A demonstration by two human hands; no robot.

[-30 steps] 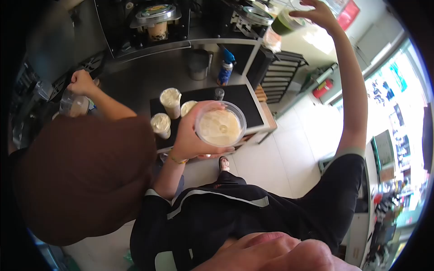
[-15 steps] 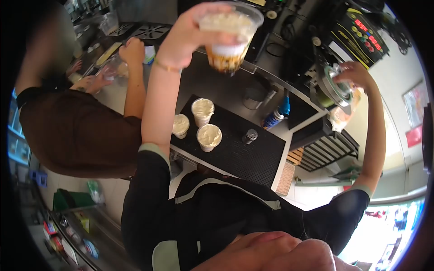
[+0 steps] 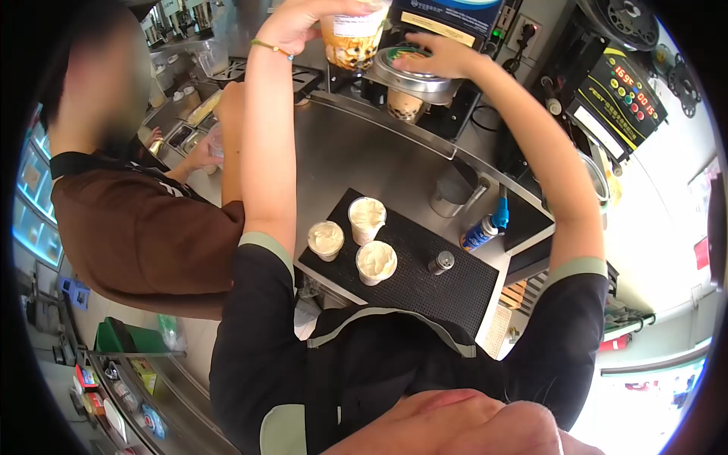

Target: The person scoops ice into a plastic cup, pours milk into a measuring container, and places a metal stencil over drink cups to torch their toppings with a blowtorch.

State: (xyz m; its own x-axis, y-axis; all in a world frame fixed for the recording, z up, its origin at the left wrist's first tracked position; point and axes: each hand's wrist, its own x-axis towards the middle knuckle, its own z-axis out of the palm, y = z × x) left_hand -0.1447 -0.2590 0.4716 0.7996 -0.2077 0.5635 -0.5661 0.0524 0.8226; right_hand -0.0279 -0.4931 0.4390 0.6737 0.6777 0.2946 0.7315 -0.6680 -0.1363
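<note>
My left hand [image 3: 311, 19], partly cut off by the top edge, is closed around a clear plastic cup [image 3: 353, 45] with a white label, streaked with brown syrup and with dark pearls at its base. To its right, my right hand [image 3: 444, 57] reaches over a round metal cup holder [image 3: 413, 80] on a sealing machine, its fingers apart over the rim. A cup of milky brown drink with dark pearls [image 3: 406, 106] hangs in that holder. Three cream-topped cups [image 3: 368, 214] stand on a black mat [image 3: 425, 280] nearer my body.
A small metal shaker [image 3: 441, 262] is on the mat. Behind it are a metal pitcher [image 3: 453, 189] and a blue can [image 3: 481, 231]. A second machine [image 3: 622, 98] with a red display stands right. A co-worker in brown [image 3: 152, 235] is close on my left.
My right hand has moved left from the display machine to the cup holder beside the raised cup. My left hand still holds its cup. The camera view has shifted.
</note>
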